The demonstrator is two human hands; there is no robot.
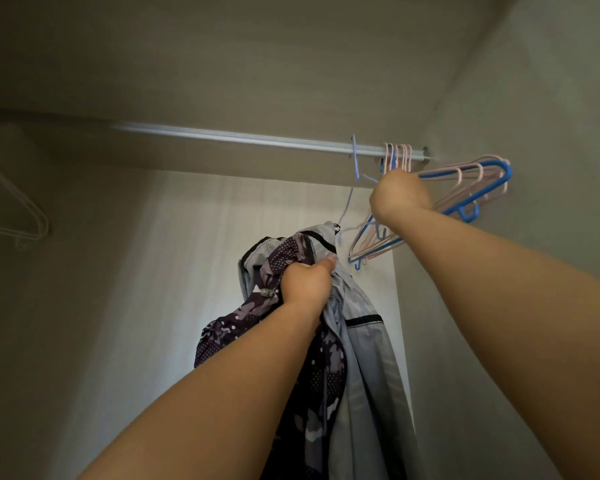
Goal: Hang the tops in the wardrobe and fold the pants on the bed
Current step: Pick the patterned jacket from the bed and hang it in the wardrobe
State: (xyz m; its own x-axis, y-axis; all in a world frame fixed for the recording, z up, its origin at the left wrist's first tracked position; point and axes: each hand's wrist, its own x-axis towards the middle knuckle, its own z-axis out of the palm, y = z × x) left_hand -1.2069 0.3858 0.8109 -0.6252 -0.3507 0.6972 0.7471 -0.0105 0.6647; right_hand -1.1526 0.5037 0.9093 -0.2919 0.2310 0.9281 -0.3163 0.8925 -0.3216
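Note:
I look up into the wardrobe at its metal rail (243, 138). My left hand (307, 280) grips a bunched grey jacket with a dark purple patterned outer side (359, 344), held up below the rail. One thin blue hanger (354, 157) hooks over the rail, and its lower end reaches the jacket's collar. My right hand (400, 192) is curled round the necks of a bunch of pink and blue hangers (478, 188) that hang at the rail's right end. What its fingers hold exactly is hidden behind the hand.
The wardrobe's right side wall (534, 116) stands close behind the hanger bunch. A white hanger (21, 216) hangs at the far left. The pale back panel (174, 271) and a long bare stretch of rail lie left of the jacket.

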